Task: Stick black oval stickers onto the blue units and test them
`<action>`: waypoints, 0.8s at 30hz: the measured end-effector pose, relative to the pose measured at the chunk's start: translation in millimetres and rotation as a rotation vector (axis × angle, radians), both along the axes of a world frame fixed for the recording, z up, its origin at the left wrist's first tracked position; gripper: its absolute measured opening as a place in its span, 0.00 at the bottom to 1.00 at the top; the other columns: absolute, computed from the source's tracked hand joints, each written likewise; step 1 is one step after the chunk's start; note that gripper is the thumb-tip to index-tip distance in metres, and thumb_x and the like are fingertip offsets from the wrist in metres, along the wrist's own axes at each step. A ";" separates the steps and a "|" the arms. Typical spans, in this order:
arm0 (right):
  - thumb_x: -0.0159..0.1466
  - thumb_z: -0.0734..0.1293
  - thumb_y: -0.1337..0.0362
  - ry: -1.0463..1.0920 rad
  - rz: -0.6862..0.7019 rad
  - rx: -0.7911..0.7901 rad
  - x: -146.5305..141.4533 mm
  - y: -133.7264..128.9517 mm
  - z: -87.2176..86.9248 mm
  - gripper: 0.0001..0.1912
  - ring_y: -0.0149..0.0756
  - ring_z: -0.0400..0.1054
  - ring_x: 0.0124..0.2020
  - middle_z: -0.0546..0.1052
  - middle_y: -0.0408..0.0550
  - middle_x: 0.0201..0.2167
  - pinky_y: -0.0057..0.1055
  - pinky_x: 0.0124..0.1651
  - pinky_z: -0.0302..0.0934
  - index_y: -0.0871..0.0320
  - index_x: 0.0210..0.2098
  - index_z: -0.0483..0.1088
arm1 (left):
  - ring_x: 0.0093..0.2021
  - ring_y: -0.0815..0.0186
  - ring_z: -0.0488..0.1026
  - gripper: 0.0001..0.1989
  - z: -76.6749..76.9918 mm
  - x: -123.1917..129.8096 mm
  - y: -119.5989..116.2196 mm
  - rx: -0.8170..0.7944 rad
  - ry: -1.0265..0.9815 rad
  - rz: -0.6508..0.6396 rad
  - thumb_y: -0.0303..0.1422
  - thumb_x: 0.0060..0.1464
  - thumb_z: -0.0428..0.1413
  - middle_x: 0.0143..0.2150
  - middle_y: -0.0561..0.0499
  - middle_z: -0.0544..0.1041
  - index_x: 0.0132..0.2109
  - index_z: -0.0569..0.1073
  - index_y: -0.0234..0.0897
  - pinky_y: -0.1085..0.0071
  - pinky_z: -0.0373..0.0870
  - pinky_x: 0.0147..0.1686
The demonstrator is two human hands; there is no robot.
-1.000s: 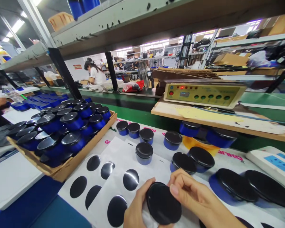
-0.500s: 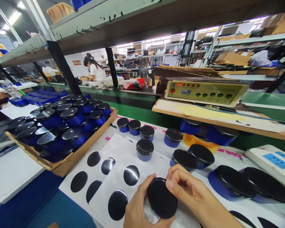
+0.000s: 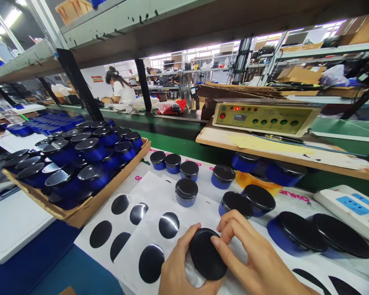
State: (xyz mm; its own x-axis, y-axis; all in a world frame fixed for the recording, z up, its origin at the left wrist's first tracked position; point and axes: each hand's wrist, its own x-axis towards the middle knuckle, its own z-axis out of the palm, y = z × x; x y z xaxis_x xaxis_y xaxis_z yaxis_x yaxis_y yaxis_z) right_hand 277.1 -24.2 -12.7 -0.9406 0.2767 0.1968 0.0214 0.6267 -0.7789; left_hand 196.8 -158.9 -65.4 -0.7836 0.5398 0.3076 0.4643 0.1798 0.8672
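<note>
My left hand (image 3: 180,266) is wrapped around a round container (image 3: 208,255), its flat black top tilted up toward me. The sides of this container are mostly hidden by my fingers. On the right rim of its top rests the thumb of my right hand (image 3: 244,250); the other fingers are bent and stand apart from the thumb. Beside my left hand lie white sheets (image 3: 127,256) bearing round black stickers (image 3: 151,263). Just beyond my hands stands a blue container with a black top (image 3: 186,191), upright on the paper.
A cardboard tray (image 3: 110,189) piled with blue, black-topped containers sits at the left. More such containers (image 3: 297,231) stand at the right, near a white power strip (image 3: 350,207). A control box (image 3: 266,119) rests on a wooden board (image 3: 295,153). Another person (image 3: 123,90) sits beyond the bench.
The fingers of my right hand have parted a little from its thumb, which stays at the rim. My left hand still holds the container. The whole view has shifted slightly.
</note>
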 end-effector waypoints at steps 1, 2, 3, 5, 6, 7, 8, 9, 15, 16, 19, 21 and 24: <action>0.70 0.53 0.63 0.010 0.000 0.019 0.1 -0.4 0.1 0.09 0.34 0.63 0.37 0.63 0.44 0.35 0.32 0.38 0.60 0.53 0.32 0.57 | 0.47 0.61 0.76 0.34 0.0 -0.2 -0.3 0.001 0.000 -0.005 0.24 0.37 0.63 0.50 0.53 0.76 0.54 0.65 0.46 0.68 0.75 0.46; 0.70 0.53 0.63 0.017 -0.005 0.035 0.2 -0.9 0.3 0.09 0.34 0.63 0.36 0.63 0.44 0.35 0.32 0.38 0.60 0.54 0.32 0.56 | 0.47 0.61 0.76 0.34 0.2 -0.3 -0.6 0.001 -0.001 -0.009 0.24 0.37 0.64 0.50 0.53 0.76 0.54 0.65 0.46 0.68 0.75 0.47; 0.70 0.54 0.63 0.023 -0.010 0.047 0.1 -1.5 0.6 0.09 0.33 0.63 0.36 0.63 0.44 0.35 0.32 0.37 0.60 0.54 0.32 0.56 | 0.47 0.61 0.76 0.34 0.5 -0.4 -0.9 -0.001 -0.003 -0.012 0.24 0.37 0.64 0.50 0.53 0.76 0.54 0.65 0.46 0.68 0.75 0.47; 0.70 0.53 0.63 0.023 -0.019 0.061 -0.2 -2.4 1.0 0.10 0.32 0.63 0.34 0.63 0.44 0.34 0.31 0.36 0.60 0.54 0.31 0.56 | 0.47 0.61 0.76 0.34 1.4 -0.5 -1.4 -0.011 -0.008 -0.014 0.23 0.37 0.63 0.50 0.53 0.76 0.54 0.65 0.46 0.69 0.75 0.46; 0.70 0.53 0.63 0.018 -0.021 0.068 -0.5 -2.5 1.0 0.10 0.32 0.63 0.34 0.64 0.44 0.33 0.30 0.35 0.60 0.54 0.31 0.56 | 0.47 0.62 0.76 0.34 2.0 -0.5 -1.5 -0.017 -0.010 -0.013 0.23 0.37 0.63 0.50 0.54 0.76 0.54 0.65 0.46 0.69 0.75 0.46; 0.70 0.52 0.62 0.012 -0.023 0.079 -0.7 -2.2 0.8 0.11 0.32 0.63 0.33 0.64 0.44 0.33 0.30 0.35 0.60 0.54 0.31 0.56 | 0.46 0.62 0.76 0.34 2.6 -0.5 -1.7 -0.023 -0.012 -0.011 0.23 0.37 0.63 0.50 0.54 0.76 0.54 0.65 0.47 0.70 0.75 0.46; 0.70 0.52 0.62 -0.005 -0.027 0.095 -0.8 -1.2 0.6 0.11 0.32 0.64 0.32 0.65 0.44 0.32 0.30 0.33 0.60 0.54 0.30 0.56 | 0.46 0.63 0.76 0.34 3.2 -0.5 -1.9 -0.028 -0.014 -0.010 0.23 0.37 0.63 0.50 0.55 0.76 0.54 0.65 0.47 0.70 0.75 0.46; 0.70 0.51 0.61 -0.043 -0.031 0.120 -0.8 0.3 0.7 0.12 0.32 0.64 0.30 0.66 0.44 0.31 0.31 0.32 0.60 0.54 0.30 0.56 | 0.46 0.63 0.76 0.35 3.8 -0.5 -2.1 -0.033 -0.014 -0.011 0.23 0.37 0.63 0.49 0.55 0.76 0.54 0.65 0.48 0.71 0.75 0.45; 0.63 0.62 0.47 -0.262 -0.128 0.370 1.7 11.7 19.3 0.16 0.42 0.70 0.29 0.75 0.45 0.29 0.35 0.29 0.62 0.53 0.34 0.64 | 0.48 0.63 0.76 0.38 1.3 -1.7 -3.7 -0.083 0.015 -0.035 0.20 0.37 0.61 0.51 0.57 0.76 0.56 0.63 0.50 0.71 0.74 0.47; 0.61 0.65 0.48 -0.219 -0.070 0.389 2.2 10.8 25.4 0.16 0.44 0.72 0.35 0.76 0.48 0.36 0.37 0.34 0.65 0.52 0.40 0.66 | 0.49 0.62 0.75 0.41 -0.7 -2.2 -3.4 -0.092 0.021 -0.054 0.20 0.38 0.62 0.52 0.56 0.75 0.58 0.60 0.51 0.71 0.74 0.46; 0.55 0.73 0.56 -0.126 0.200 0.472 1.8 3.7 41.2 0.33 0.51 0.69 0.48 0.72 0.54 0.52 0.41 0.47 0.65 0.50 0.58 0.61 | 0.54 0.58 0.70 0.57 -8.2 -5.4 -2.8 -0.110 0.084 -0.126 0.19 0.37 0.64 0.61 0.48 0.67 0.66 0.40 0.50 0.71 0.74 0.46; 0.55 0.73 0.59 -0.151 0.277 0.530 -1.4 1.8 46.7 0.37 0.54 0.67 0.50 0.70 0.59 0.54 0.44 0.49 0.64 0.55 0.61 0.59 | 0.58 0.55 0.66 0.64 -12.0 -9.6 -5.2 -0.122 0.172 -0.147 0.18 0.35 0.65 0.65 0.42 0.59 0.67 0.30 0.46 0.68 0.72 0.50; 0.60 0.68 0.59 -0.131 0.170 0.545 -14.1 12.9 49.2 0.32 0.52 0.63 0.54 0.66 0.60 0.56 0.44 0.53 0.62 0.59 0.62 0.57 | 0.61 0.51 0.61 0.58 -12.3 -18.6 -15.8 -0.145 0.311 -0.100 0.24 0.38 0.65 0.65 0.39 0.58 0.68 0.37 0.42 0.61 0.69 0.53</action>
State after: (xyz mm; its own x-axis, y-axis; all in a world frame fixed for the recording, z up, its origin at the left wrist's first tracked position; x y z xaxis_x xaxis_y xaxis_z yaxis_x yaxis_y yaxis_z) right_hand 263.0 -11.3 36.5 -0.9891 0.0110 0.1469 -0.0401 0.9393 -0.3407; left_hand 178.2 -174.6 -77.7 -0.6055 0.6645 0.4380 0.7237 0.2307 0.6504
